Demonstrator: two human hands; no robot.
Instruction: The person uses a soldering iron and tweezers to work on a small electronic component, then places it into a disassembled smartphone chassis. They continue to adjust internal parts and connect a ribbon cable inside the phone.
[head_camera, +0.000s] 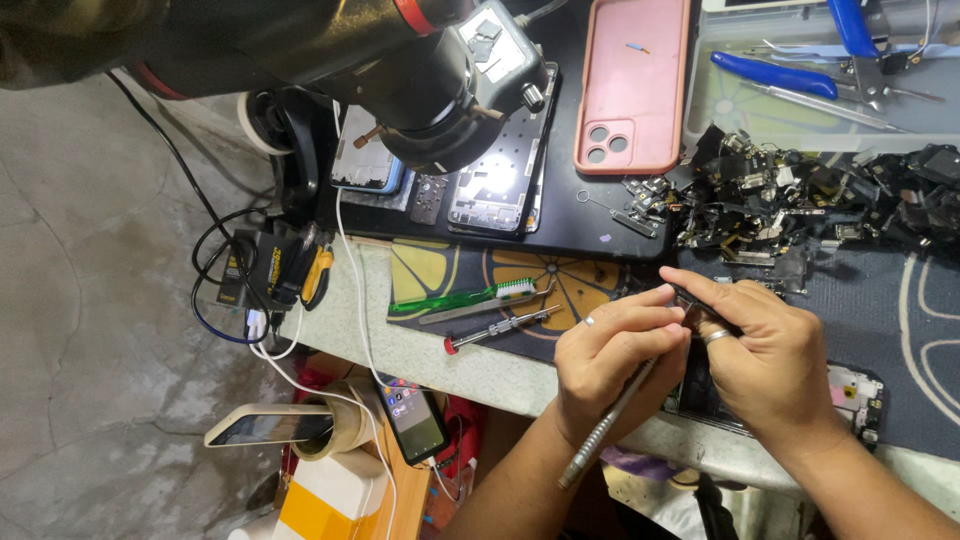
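Mid-repair, by the look of it: working a small dark part (697, 312) loose from, or into, an opened phone body with bare circuitry (850, 395), lying at the near edge of the dark mat printed with orange citrus slices (560, 285). Judged next: a steady, small-tipped push or lift at the pinch point, with the phone kept from sliding.

Left hand (612, 365) curled, knuckles up, closed around a slim grey metal precision screwdriver (606, 424), shaft slanting down and away from the mat toward the body, tip hidden under the fingers. Right hand (770, 365) arched over the phone body, ringed finger bent, thumb and forefinger pinching the small dark part; exact grip partly hidden. Both hands touching each other at the fingertips, over the mat's near edge.

On the mat, left of the hands: a green-handled toothbrush (462, 298) and a red-tipped screwdriver (497, 327). At the mat's far side: a heap of black phone parts (800, 195), a pink phone case (632, 85), a black microscope (440, 95) over another stripped phone frame (495, 180).
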